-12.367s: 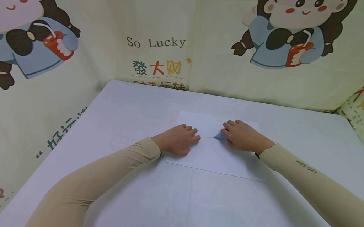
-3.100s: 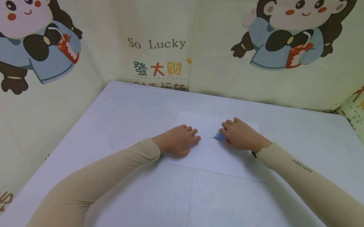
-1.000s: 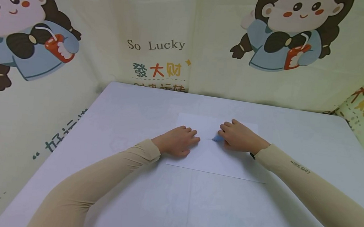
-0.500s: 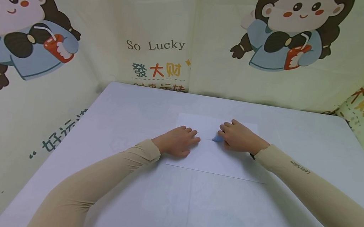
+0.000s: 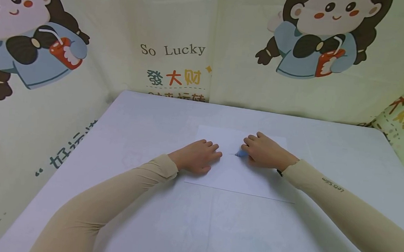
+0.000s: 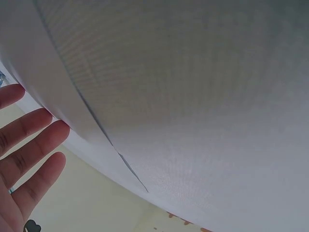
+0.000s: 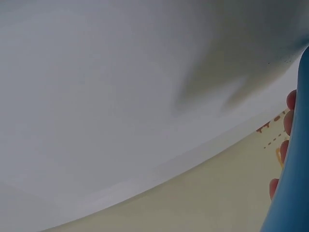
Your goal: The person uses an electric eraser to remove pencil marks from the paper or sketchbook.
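A sheet of white paper [image 5: 254, 185] lies on the white table. My right hand [image 5: 269, 151] curls round a thick, smooth blue pen-like tool [image 5: 242, 153], whose tapered tip points left and down at the paper. Its wide blue body [image 7: 289, 159] fills the right edge of the right wrist view, with fingertips [image 7: 287, 122] showing behind it. A faint short line [image 5: 231, 154] runs on the paper just left of the tip. My left hand [image 5: 196, 156] rests on the left part of the sheet, its fingers [image 6: 36, 145] spread and nearly straight in the left wrist view.
The white table [image 5: 165, 226] extends around the paper on every side. A pale curtain [image 5: 237, 45] printed with cartoon figures and lettering hangs behind the table and along its sides.
Over the last several seconds the right hand and the blue tool have shifted slightly left. The left hand stays in place. The left curtain's print has swayed. Almost nothing differs in the last second.
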The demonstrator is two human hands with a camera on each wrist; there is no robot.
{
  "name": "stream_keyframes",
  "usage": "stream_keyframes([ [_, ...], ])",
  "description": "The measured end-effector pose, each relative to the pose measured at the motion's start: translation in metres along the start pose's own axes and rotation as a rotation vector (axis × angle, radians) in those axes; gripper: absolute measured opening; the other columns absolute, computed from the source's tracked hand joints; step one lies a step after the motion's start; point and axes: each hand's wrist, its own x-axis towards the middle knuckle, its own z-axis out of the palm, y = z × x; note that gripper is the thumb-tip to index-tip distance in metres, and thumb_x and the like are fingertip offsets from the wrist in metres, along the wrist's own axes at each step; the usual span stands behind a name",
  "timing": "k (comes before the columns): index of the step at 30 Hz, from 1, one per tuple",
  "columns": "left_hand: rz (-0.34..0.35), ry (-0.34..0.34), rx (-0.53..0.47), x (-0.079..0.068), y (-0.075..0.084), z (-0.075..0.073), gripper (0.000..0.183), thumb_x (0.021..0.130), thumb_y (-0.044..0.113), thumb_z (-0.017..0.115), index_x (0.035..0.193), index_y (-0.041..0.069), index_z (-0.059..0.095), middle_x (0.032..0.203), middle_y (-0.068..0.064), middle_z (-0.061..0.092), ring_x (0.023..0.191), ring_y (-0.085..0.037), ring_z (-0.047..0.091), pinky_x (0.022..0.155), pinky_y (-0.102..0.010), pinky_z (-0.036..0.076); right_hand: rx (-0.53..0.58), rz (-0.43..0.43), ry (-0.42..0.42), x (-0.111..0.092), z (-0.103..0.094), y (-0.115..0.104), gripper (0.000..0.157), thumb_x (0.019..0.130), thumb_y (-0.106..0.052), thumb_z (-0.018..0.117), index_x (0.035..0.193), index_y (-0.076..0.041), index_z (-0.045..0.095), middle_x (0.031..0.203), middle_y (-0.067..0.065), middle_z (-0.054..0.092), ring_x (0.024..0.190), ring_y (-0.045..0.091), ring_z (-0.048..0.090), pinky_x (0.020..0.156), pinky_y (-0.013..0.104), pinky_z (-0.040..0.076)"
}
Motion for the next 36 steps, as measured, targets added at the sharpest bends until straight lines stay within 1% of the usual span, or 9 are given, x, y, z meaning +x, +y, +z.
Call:
stream_keyframes([
  [4,0.0,-0.002,0.004,-0.0001,-0.0009,-0.0003,0.038,0.086,0.034,0.052,0.119,0.015,0.05,0.102,-0.002,0.056,0.087,-0.018,0.055,0.08,-0.031,0.045,-0.003,0.004,-0.009,0.0012,-0.0005,0.0004,0.014,0.074,-0.017,0.066,0.08,-0.008,0.057,0.073,0.004,0.054,0.065,0.02,0.05,0.059,0.033,0.036],
  [10,0.008,0.02,0.005,-0.0008,-0.002,0.0004,0.037,0.086,0.033,0.052,0.117,0.014,0.051,0.1,-0.002,0.055,0.084,-0.017,0.054,0.077,-0.03,0.045,-0.011,0.018,-0.012,0.001,-0.0008,0.0018,0.014,0.073,-0.017,0.066,0.079,-0.007,0.057,0.073,0.005,0.054,0.065,0.02,0.049,0.059,0.034,0.036],
  [17,0.002,-0.003,0.012,-0.0005,-0.0027,0.0006,0.038,0.086,0.034,0.052,0.119,0.015,0.051,0.101,-0.002,0.055,0.085,-0.017,0.054,0.079,-0.03,0.045,0.013,0.0,-0.008,0.0019,-0.0001,0.0005,0.013,0.074,-0.016,0.065,0.079,-0.007,0.056,0.071,0.004,0.052,0.064,0.019,0.048,0.058,0.032,0.034],
  [24,0.004,0.011,-0.005,-0.001,-0.0028,0.0008,0.036,0.085,0.033,0.052,0.116,0.015,0.051,0.099,-0.001,0.055,0.083,-0.017,0.053,0.077,-0.03,0.044,-0.011,0.017,-0.018,0.0025,0.0003,0.0023,0.015,0.073,-0.017,0.065,0.078,-0.007,0.055,0.071,0.004,0.051,0.064,0.02,0.048,0.059,0.034,0.036],
  [30,0.005,0.029,-0.004,-0.0021,-0.003,0.0006,0.036,0.085,0.033,0.053,0.115,0.015,0.051,0.097,-0.001,0.055,0.082,-0.018,0.053,0.076,-0.03,0.045,0.0,-0.005,0.009,0.0045,-0.0018,0.0003,0.014,0.073,-0.016,0.065,0.077,-0.008,0.055,0.07,0.003,0.05,0.062,0.019,0.046,0.057,0.032,0.034],
  [33,0.003,0.016,0.003,-0.0021,-0.0029,0.0001,0.036,0.085,0.033,0.052,0.116,0.015,0.051,0.099,-0.002,0.055,0.083,-0.018,0.054,0.077,-0.03,0.045,-0.003,-0.002,0.009,0.0053,-0.0013,0.0002,0.013,0.072,-0.015,0.065,0.077,-0.008,0.055,0.069,0.003,0.049,0.061,0.019,0.046,0.057,0.031,0.034],
  [36,0.002,0.004,0.0,-0.002,-0.0026,-0.0012,0.037,0.086,0.034,0.052,0.117,0.015,0.051,0.101,-0.002,0.056,0.085,-0.018,0.055,0.078,-0.031,0.045,-0.011,0.013,-0.008,0.005,0.0003,0.0013,0.014,0.072,-0.016,0.065,0.077,-0.008,0.055,0.068,0.003,0.049,0.061,0.019,0.046,0.057,0.032,0.033],
])
